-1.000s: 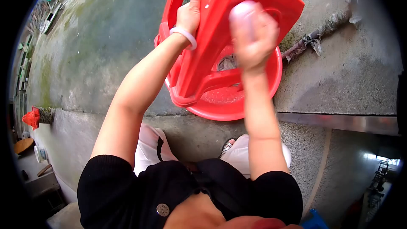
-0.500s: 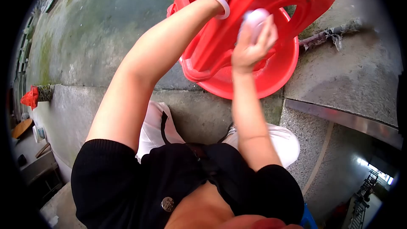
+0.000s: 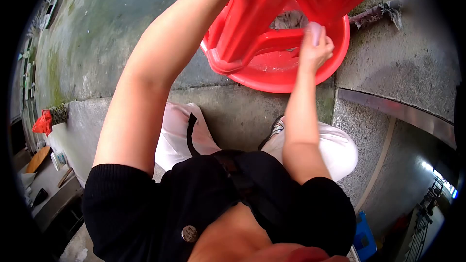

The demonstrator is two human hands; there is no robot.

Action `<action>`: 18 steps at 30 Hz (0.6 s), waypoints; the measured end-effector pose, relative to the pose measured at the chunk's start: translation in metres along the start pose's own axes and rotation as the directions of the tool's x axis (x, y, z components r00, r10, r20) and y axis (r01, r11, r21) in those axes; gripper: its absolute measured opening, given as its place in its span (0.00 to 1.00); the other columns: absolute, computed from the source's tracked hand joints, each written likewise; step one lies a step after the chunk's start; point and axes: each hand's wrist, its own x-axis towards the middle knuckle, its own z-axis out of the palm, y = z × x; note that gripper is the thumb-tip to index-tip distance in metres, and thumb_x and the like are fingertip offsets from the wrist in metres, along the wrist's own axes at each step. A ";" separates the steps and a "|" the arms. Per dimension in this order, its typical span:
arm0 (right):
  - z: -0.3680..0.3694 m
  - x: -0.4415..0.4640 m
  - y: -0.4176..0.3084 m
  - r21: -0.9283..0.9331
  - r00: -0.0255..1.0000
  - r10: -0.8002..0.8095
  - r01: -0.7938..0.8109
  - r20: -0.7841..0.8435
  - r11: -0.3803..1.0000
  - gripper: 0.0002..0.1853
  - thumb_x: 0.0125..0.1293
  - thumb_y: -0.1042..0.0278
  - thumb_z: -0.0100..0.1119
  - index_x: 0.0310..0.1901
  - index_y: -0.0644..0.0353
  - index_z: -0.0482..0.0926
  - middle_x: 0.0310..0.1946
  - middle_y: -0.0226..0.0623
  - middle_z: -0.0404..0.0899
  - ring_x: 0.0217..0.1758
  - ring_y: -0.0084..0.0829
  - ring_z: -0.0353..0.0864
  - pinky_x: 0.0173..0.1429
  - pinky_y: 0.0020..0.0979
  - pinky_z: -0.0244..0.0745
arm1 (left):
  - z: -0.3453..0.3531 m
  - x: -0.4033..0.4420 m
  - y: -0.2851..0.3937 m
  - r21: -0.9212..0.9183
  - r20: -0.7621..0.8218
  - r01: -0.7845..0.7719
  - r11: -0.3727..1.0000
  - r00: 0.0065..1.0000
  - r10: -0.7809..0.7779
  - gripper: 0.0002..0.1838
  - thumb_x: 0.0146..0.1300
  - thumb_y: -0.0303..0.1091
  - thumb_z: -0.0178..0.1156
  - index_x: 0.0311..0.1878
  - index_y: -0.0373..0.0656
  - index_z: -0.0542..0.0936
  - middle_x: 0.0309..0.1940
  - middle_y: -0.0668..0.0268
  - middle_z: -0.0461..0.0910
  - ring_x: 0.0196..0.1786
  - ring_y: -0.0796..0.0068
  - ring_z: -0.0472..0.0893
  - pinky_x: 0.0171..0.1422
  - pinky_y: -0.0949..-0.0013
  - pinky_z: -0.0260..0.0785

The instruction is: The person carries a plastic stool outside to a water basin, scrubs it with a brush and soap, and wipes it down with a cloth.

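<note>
A red plastic stool is tilted over a round red basin on the concrete ground. My left arm reaches up to the stool; the bracelet at the wrist shows, but the hand is beyond the top edge. My right hand is closed on a small, rounded, pale lilac object, whose kind I cannot make out. It is close to the stool's lower bar, above the basin's right side. Inside the basin, a greyish crumpled cloth shows through the stool's opening, with wet patches on the bottom.
A worn pipe with torn wrapping lies right of the basin. A metal-edged step runs along the right. Far left are a red bag and a low counter with several items. A blue plastic stool stands at lower right.
My right hand has moved right along the stool with the lilac object. The stool and basin sit higher in view, and my left hand has passed out of the top of the frame.
</note>
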 end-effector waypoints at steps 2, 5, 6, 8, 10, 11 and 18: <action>-0.003 0.017 0.002 -0.036 0.999 0.044 -0.043 0.009 0.998 0.27 0.56 0.49 0.66 0.53 0.56 0.79 0.46 0.47 0.73 0.49 0.49 0.70 0.54 0.43 0.69 | 0.004 -0.004 0.000 0.064 0.017 0.019 0.998 1.000 -0.020 0.35 0.66 0.60 0.50 0.53 0.30 0.76 0.50 0.56 0.79 0.51 0.68 0.75 0.61 0.68 0.61; -0.011 -0.022 -0.019 0.178 0.977 -0.057 0.021 0.203 0.984 0.27 0.54 0.48 0.68 0.53 0.52 0.80 0.43 0.47 0.74 0.48 0.47 0.73 0.54 0.44 0.69 | 0.018 -0.005 -0.002 0.126 0.052 0.034 0.991 0.998 -0.040 0.36 0.65 0.61 0.51 0.50 0.29 0.78 0.47 0.56 0.80 0.49 0.68 0.77 0.59 0.67 0.62; -0.017 -0.037 -0.033 0.255 0.977 -0.083 0.032 0.195 0.966 0.27 0.53 0.48 0.68 0.53 0.51 0.80 0.43 0.47 0.74 0.48 0.47 0.73 0.54 0.45 0.69 | 0.022 -0.006 -0.002 0.146 0.063 0.034 0.989 0.997 -0.044 0.36 0.64 0.61 0.51 0.49 0.29 0.78 0.45 0.56 0.81 0.48 0.68 0.77 0.58 0.67 0.63; -0.025 -0.034 -0.032 0.266 0.959 -0.102 0.029 0.266 0.963 0.26 0.55 0.46 0.66 0.54 0.49 0.80 0.44 0.48 0.74 0.48 0.49 0.72 0.54 0.44 0.69 | 0.029 -0.012 -0.002 0.178 0.085 0.036 0.983 0.995 -0.052 0.37 0.64 0.62 0.51 0.47 0.28 0.79 0.43 0.55 0.82 0.46 0.68 0.78 0.56 0.67 0.64; -0.025 0.000 -0.001 -0.022 0.959 -0.029 0.037 0.282 0.999 0.27 0.58 0.43 0.61 0.55 0.50 0.79 0.46 0.52 0.74 0.48 0.50 0.72 0.54 0.43 0.69 | 0.039 -0.015 -0.006 0.157 0.105 0.018 0.987 0.994 -0.035 0.36 0.63 0.62 0.52 0.42 0.29 0.81 0.36 0.57 0.83 0.39 0.69 0.78 0.48 0.66 0.68; -0.021 0.012 0.024 -0.159 0.963 0.054 -0.012 0.264 0.987 0.27 0.59 0.43 0.60 0.54 0.51 0.79 0.47 0.52 0.74 0.48 0.50 0.72 0.54 0.43 0.69 | 0.043 -0.020 -0.009 0.122 0.120 0.032 0.992 0.992 -0.047 0.36 0.63 0.62 0.52 0.42 0.29 0.81 0.37 0.58 0.83 0.40 0.69 0.78 0.49 0.67 0.67; -0.021 -0.041 -0.037 0.368 0.979 -0.067 -0.008 0.191 0.930 0.23 0.58 0.48 0.64 0.49 0.55 0.81 0.40 0.56 0.77 0.44 0.50 0.79 0.51 0.44 0.74 | 0.042 -0.023 0.004 -0.073 0.137 0.139 0.988 0.982 -0.128 0.33 0.64 0.59 0.53 0.49 0.31 0.79 0.44 0.58 0.82 0.46 0.70 0.78 0.54 0.68 0.67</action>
